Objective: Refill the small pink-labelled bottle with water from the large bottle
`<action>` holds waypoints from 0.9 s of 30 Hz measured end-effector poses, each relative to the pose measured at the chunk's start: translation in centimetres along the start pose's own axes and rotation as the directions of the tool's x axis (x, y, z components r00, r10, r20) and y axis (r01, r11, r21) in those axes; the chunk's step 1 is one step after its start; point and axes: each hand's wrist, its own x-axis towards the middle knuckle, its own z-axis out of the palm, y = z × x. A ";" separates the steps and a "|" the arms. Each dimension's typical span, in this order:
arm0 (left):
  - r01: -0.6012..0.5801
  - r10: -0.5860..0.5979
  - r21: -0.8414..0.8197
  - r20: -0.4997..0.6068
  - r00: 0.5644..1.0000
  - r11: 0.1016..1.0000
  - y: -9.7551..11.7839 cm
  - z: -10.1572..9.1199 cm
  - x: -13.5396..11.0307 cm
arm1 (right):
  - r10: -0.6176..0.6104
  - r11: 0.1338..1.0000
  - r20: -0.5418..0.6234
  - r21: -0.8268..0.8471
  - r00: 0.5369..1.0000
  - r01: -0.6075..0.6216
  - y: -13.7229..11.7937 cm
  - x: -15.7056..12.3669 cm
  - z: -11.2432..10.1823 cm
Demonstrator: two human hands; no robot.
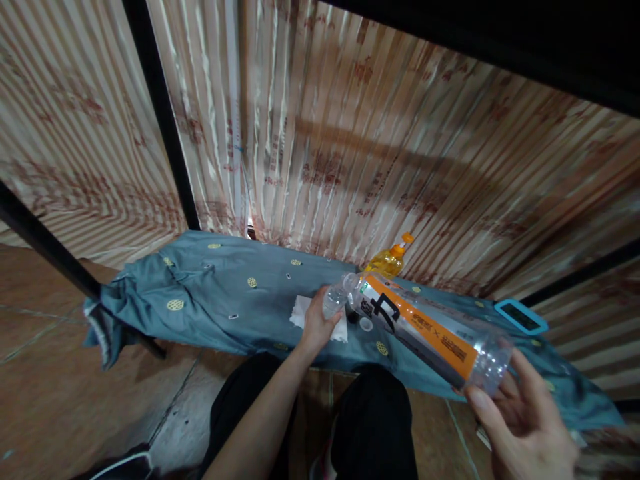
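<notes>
My right hand (530, 420) grips the base of a large clear plastic bottle (420, 327) with an orange and grey label. The bottle is tilted, its neck pointing left and away from me. In my left hand (317, 323) is a small clear plastic container (334, 300), held at the bottle's mouth. Whether the two rims touch I cannot tell, nor can I make out any liquid level. Under my left hand lies a white tissue (300, 309). A white cap (366, 324) rests on the cloth just below the bottle's neck, next to a small dark object, partly hidden.
A yellow pump bottle (387, 261) with an orange top stands behind the large bottle. To the right lies a blue-framed device (521, 316) with a dark screen. Blue-green cloth (220, 287) covers the low bench. Dark metal poles (165, 120) and a striped curtain (320, 133) enclose the space.
</notes>
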 end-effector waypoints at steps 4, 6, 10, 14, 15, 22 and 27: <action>-0.010 0.011 0.018 -0.029 1.000 1.000 -0.5 0.1 -0.1 | 0.017 1.000 0.027 0.024 0.999 -0.017 0.1 -0.1 0.1; -0.014 0.015 0.035 -0.047 0.999 0.999 -0.7 0.2 -0.1 | 0.016 0.999 0.039 0.047 0.999 -0.017 0.3 -0.2 0.1; -0.034 0.034 0.015 0.003 0.999 0.999 -0.7 0.1 -0.1 | -0.004 0.998 0.037 0.067 0.999 0.002 0.9 -0.3 -0.1; -0.042 0.041 0.007 0.016 0.999 0.999 -0.6 0.1 -0.2 | -0.006 0.996 0.025 0.088 1.000 0.003 0.9 -0.3 0.0; -0.036 0.036 0.007 0.013 0.999 0.999 -0.6 0.1 -0.2 | -0.003 0.996 0.022 0.087 1.000 0.001 0.7 -0.3 0.1; 0.062 -0.062 0.037 -0.012 0.998 0.997 -0.6 0.4 -0.3 | 0.012 0.994 0.015 0.109 1.000 -0.014 -0.3 -0.1 0.5; 0.102 -0.100 0.071 -0.037 0.994 0.992 -0.5 0.4 -0.3 | -0.053 0.992 0.048 0.115 0.997 0.047 -0.2 0.2 0.4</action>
